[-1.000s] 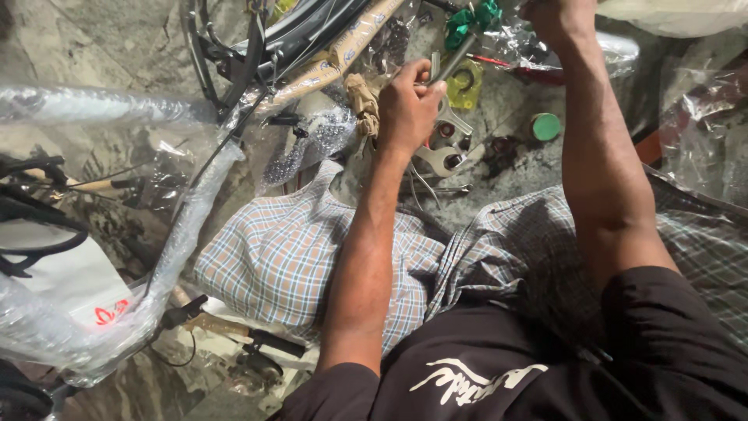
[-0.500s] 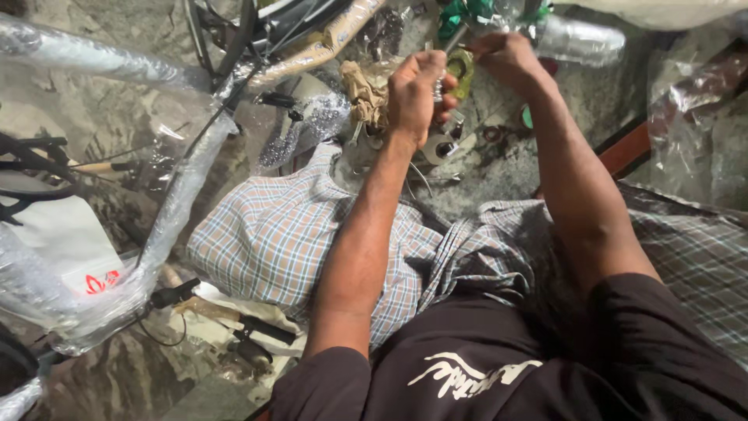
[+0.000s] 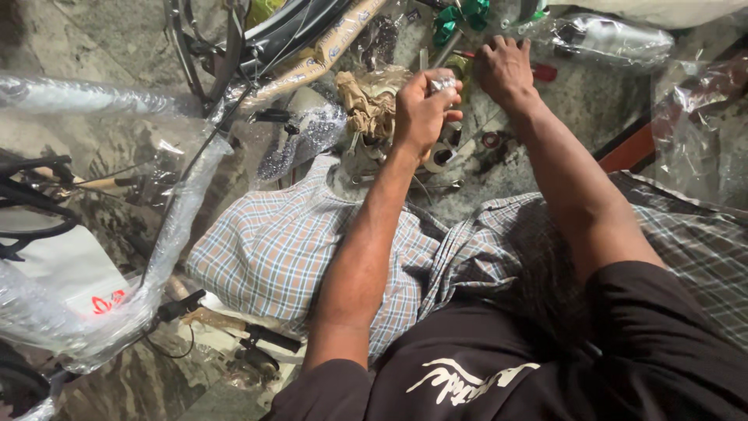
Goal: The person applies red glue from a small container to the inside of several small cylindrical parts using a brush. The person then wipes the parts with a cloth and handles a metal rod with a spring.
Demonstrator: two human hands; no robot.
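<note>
My left hand (image 3: 421, 113) is raised over the floor and closed around a small shiny metal part (image 3: 442, 83) held at its fingertips. My right hand (image 3: 505, 72) reaches further out, palm down, fingers spread over small parts on the stone floor, beside a red-handled tool (image 3: 543, 72). Whether it grips anything is hidden by the back of the hand. Metal rings and small fittings (image 3: 446, 154) lie on the floor just below my left hand. My knees in a checked cloth (image 3: 280, 242) fill the lower middle.
A bicycle frame wrapped in clear plastic (image 3: 167, 242) runs down the left. A paper-wrapped tube and wheel (image 3: 312, 58) lie at the top. A crumpled tan rag (image 3: 366, 101), green ribbon (image 3: 460, 15) and a plastic-wrapped silver part (image 3: 615, 39) sit nearby.
My right hand has come down from the top edge to the floor beside the red-handled tool. My left hand has lifted slightly with the small metal part. The view has shifted.
</note>
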